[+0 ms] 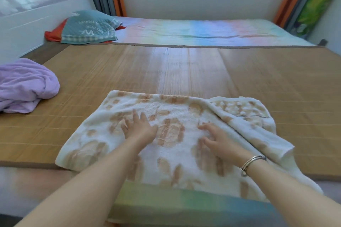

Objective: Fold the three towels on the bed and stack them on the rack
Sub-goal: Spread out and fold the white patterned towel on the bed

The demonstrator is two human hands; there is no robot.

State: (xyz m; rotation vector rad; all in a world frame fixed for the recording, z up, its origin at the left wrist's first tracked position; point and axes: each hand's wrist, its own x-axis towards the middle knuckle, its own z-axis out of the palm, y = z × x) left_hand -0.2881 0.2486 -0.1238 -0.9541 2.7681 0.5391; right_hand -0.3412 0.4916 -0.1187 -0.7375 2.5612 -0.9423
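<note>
— What's on the bed right in front of the person?

— A white towel with tan flower prints (171, 134), spread flat on the bamboo mat (203, 68) at six o'clock from the mat's middle, its near edge hanging over the edge of the bed. The end at three o'clock is folded back over itself in a loose flap.

— And the hands?

— Both lie on the cloth. The left hand (138, 127) is flat, fingers straight and spread, pressing the towel's middle. The right hand (215, 138) (there's a silver bangle (252, 162) at the wrist) rests just beside the flap, fingers slightly bent but gripping nothing.

— Any other towels?

— A purple towel (25, 84) sits bunched at nine o'clock, well apart from the white one. I can't see a third.

— Further off?

— At eleven o'clock a teal pillow (88, 27) on a red cloth (53, 35); at twelve, a pastel striped sheet (203, 29) under the window.
</note>
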